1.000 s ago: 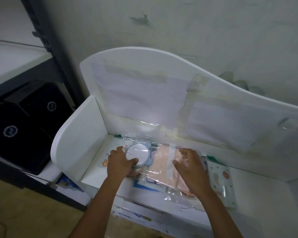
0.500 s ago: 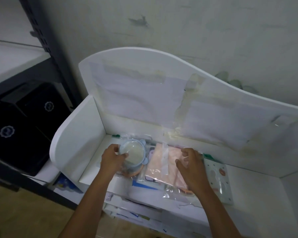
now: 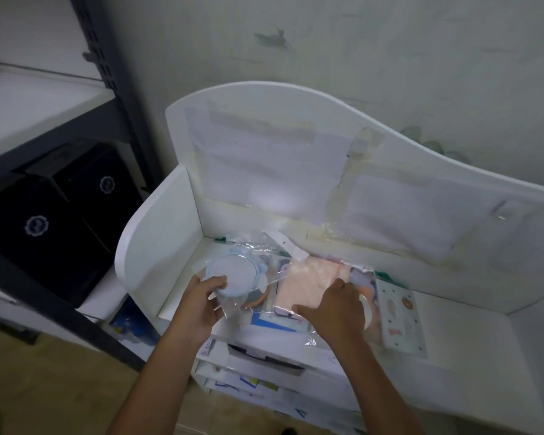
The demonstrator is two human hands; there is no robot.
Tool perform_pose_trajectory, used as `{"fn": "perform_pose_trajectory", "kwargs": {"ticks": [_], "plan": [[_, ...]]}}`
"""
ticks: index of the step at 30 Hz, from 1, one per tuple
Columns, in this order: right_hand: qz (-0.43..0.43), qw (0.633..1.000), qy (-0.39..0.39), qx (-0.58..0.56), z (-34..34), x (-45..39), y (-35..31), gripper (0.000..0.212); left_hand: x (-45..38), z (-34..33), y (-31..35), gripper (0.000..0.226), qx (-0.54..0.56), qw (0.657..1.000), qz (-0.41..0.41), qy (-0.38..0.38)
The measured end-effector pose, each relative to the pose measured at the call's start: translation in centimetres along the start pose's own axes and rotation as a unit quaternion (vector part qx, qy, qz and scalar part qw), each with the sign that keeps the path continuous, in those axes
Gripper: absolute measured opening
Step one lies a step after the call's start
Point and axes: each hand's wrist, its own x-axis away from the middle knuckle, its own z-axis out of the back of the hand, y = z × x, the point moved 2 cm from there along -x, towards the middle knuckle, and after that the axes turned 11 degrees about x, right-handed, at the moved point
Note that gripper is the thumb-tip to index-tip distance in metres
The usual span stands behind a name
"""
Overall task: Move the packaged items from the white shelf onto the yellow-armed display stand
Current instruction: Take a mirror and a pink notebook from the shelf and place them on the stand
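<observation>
A clear plastic packet with a round pale-blue lidded bowl [image 3: 233, 273] is tilted up off the white shelf [image 3: 471, 337]; my left hand [image 3: 201, 304] grips its near edge. To its right lies a pink packaged item [image 3: 308, 285] in clear wrap, and my right hand [image 3: 336, 309] rests on it with the fingers curled over its right part. A flat white card packet [image 3: 399, 318] lies further right on the shelf. More packets lie partly hidden beneath these. No yellow-armed stand appears in the head view.
The shelf has a white side panel [image 3: 157, 233] at left and a tall curved back board [image 3: 296, 158]. Lower tiers [image 3: 264, 372] hold more packets. A dark metal rack [image 3: 101, 73] with black boxes [image 3: 44, 227] stands left. Bare shelf lies at right.
My left hand has lifted the blue bowl packet and tilted it up off the pile. My right hand slid slightly right over the pink packet.
</observation>
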Motion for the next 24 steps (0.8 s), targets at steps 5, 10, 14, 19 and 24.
{"fn": "perform_pose_trajectory", "kwargs": {"ticks": [5, 10, 14, 19, 24], "plan": [[-0.014, 0.996, -0.043, -0.073, -0.2, -0.8, 0.4, 0.100, 1.8, 1.3, 0.8, 0.021, 0.096, 0.995, 0.012, -0.004], [-0.029, 0.974, -0.073, -0.214, 0.1, -1.1, 1.0, 0.067, 3.2, 2.1, 1.5, 0.012, 0.107, 0.994, 0.009, 0.000], [-0.037, 0.957, -0.088, -0.274, 0.2, -0.8, 1.3, 0.041, 4.0, 2.9, 1.2, 0.014, 0.122, 0.992, 0.011, -0.011], [-0.101, 0.874, -0.093, -0.465, -0.5, 0.2, 1.9, 0.028, 4.8, 4.0, -0.1, 0.019, 0.070, 0.997, 0.016, -0.018], [-0.109, 0.792, -0.090, -0.594, -0.6, 2.3, 4.6, 0.015, 5.2, 3.9, -1.5, 0.037, 0.038, 0.998, 0.020, -0.046]]}}
